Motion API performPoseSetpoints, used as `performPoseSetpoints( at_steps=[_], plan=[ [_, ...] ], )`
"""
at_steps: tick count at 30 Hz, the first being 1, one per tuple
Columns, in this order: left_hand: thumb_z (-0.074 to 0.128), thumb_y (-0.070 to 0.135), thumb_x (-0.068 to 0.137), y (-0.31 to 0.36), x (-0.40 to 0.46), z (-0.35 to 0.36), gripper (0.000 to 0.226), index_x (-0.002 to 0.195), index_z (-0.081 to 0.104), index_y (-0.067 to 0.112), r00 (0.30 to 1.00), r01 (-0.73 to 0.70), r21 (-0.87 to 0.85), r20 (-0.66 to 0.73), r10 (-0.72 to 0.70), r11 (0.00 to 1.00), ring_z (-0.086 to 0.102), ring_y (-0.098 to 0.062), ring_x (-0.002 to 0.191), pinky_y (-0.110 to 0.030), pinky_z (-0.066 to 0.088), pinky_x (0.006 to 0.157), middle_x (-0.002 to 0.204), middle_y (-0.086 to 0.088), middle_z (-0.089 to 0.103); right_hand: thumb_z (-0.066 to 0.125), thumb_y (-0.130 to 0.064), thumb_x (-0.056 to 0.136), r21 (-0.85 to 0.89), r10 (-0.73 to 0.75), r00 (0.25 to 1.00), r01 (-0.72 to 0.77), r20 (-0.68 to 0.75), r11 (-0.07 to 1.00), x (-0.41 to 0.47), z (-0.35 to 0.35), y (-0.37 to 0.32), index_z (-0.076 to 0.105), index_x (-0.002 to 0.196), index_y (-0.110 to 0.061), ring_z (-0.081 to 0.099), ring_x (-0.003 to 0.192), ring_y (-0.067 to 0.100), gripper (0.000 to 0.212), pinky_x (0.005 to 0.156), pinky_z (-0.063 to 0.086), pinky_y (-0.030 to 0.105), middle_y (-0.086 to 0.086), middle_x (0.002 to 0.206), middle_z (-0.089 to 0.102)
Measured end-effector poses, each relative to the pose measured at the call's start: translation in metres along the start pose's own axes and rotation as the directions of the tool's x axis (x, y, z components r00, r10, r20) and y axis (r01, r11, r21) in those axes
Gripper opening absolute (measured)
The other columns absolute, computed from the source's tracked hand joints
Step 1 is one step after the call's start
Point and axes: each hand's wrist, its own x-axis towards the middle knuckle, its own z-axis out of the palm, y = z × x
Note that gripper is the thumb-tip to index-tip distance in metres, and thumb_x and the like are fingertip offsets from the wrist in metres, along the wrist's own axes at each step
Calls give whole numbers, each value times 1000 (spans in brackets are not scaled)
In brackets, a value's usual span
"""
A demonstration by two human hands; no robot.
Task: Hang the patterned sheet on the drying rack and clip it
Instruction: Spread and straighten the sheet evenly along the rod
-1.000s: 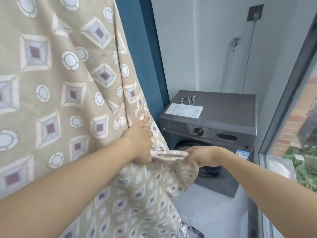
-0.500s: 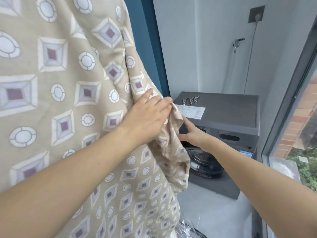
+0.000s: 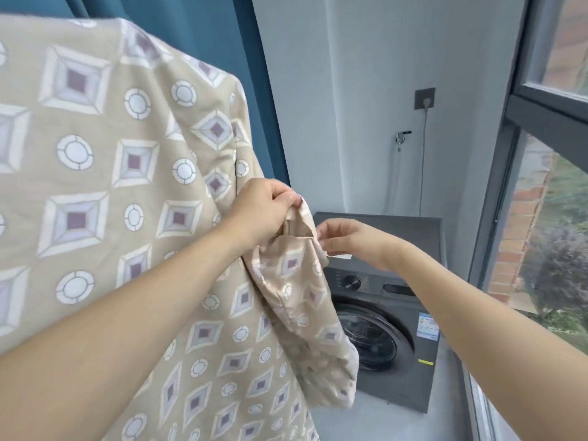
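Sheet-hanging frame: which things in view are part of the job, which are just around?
In the job:
patterned sheet, draped from the top
left hand, gripping the sheet's edge
right hand, fingers at the same edge

Just around:
washing machine
blue curtain
wall socket with its cord
tap
window frame

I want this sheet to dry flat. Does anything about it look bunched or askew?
Yes: the patterned sheet is bunched at its right edge, where the left hand grips a folded corner and the right hand pinches it.
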Motion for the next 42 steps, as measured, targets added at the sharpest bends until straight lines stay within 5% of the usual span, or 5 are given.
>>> performPoseSetpoints(
  at_steps=[11, 23, 29, 36, 42],
  plan=[
    [49, 3, 95, 72, 1, -14, 29, 88, 71, 20, 983, -175, -485, -131, 126, 857, 54, -21, 79, -29, 47, 76, 91, -12, 69, 46, -46, 98, -201, 23, 867, -141, -497, 969, -40, 13, -38, 62, 88, -5, 49, 63, 13, 46, 58, 39, 26, -1, 69, 57],
    [48, 22, 87, 24, -14, 12, 47, 133, 46, 14, 957, -245, 862, 140, 255, 444, 36, -37, 128, -53, 6, 117, 128, -11, 46, 41, -29, 98, -113, -13, 567, -143, -824, 983, -101, -47, -35, 54, 77, -12, 40, 59, 18, 30, 54, 31, 28, 4, 66, 45],
    [40, 10, 90, 46, 13, -14, 21, 92, 61, 13, 993, -64, 123, -88, 75, 990, 59, -32, 99, -37, 45, 84, 102, -13, 65, 60, -26, 87, -100, 186, 607, -406, -773, 908, -97, -25, -12, 57, 93, -11, 54, 75, 22, 17, 65, 41, 32, 4, 86, 54],
    [46, 36, 98, 79, 44, -33, 36, 67, 50, 19, 997, -4, -255, -70, -14, 967, 43, -17, 53, -24, 30, 46, 58, 3, 46, 64, -38, 81, 37, -105, 837, 148, -536, 988, -70, 31, -71, 41, 122, -24, 62, 99, 15, 49, 83, 48, 33, 9, 120, 55],
    [56, 53, 90, 90, 56, -34, 40, 77, 66, 17, 997, -4, -267, -78, -17, 964, 55, -16, 59, -24, 42, 58, 64, 1, 59, 55, -43, 88, -392, -340, 459, -20, -821, 920, -53, 36, -108, 35, 67, -16, 40, 57, 16, 39, 55, 34, 32, 0, 63, 43]
  ],
)
